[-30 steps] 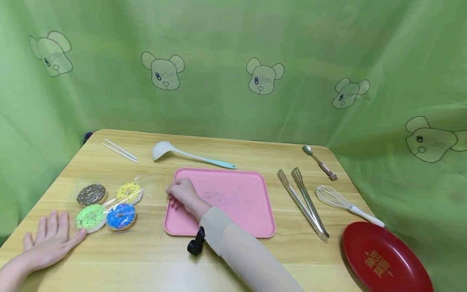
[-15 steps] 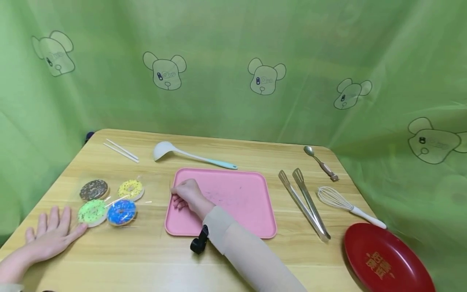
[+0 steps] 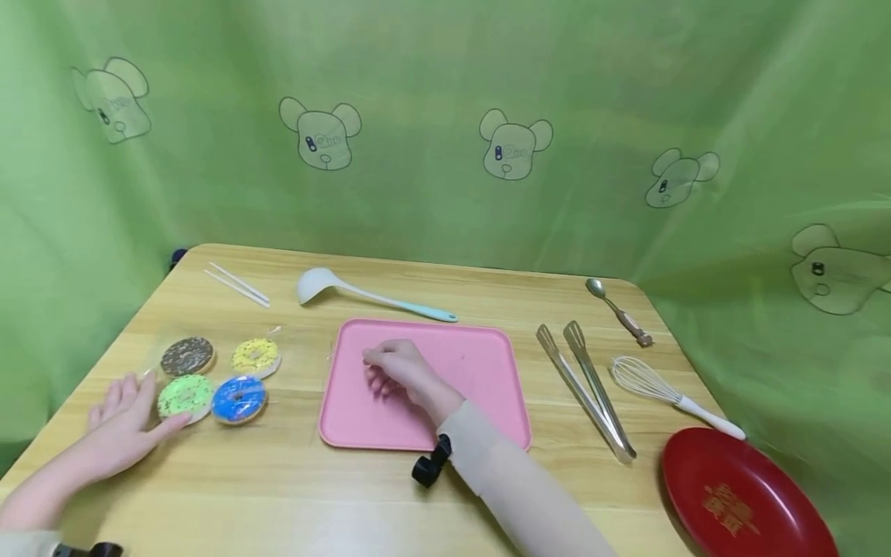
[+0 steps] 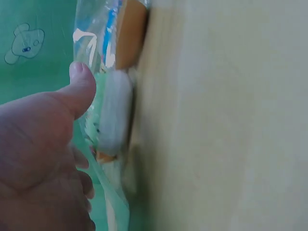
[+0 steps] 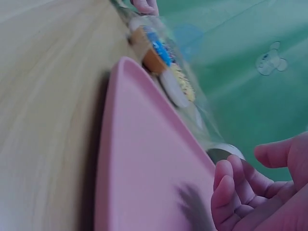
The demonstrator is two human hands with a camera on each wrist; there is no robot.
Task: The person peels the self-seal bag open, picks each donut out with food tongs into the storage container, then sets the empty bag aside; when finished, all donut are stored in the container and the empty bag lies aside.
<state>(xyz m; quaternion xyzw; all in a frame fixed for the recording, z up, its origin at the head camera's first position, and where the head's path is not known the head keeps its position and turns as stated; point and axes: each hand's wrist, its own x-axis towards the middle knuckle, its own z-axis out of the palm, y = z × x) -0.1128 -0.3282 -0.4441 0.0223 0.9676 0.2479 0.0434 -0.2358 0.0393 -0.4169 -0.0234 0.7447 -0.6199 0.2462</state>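
Observation:
A clear plastic bag lies on the table at the left with toy doughnuts in it: a chocolate one, a yellow one, a green one and a blue one. My left hand is at the bag's near left side, its fingers fairly straight and the thumb right at the green doughnut. Over the pink tray hovers my right hand, with loosely curled fingers. In the right wrist view the thumb and fingers of that hand stand apart with nothing between them.
Chopsticks and a ladle lie behind the bag and tray. To the tray's right are metal tongs, a spoon, a whisk and a red oval plate. A green curtain hangs behind the table.
My right hand has let go of the bag's right end and moved right, over the tray. My left hand has moved up and right from the table onto the bag's edge by the green doughnut.

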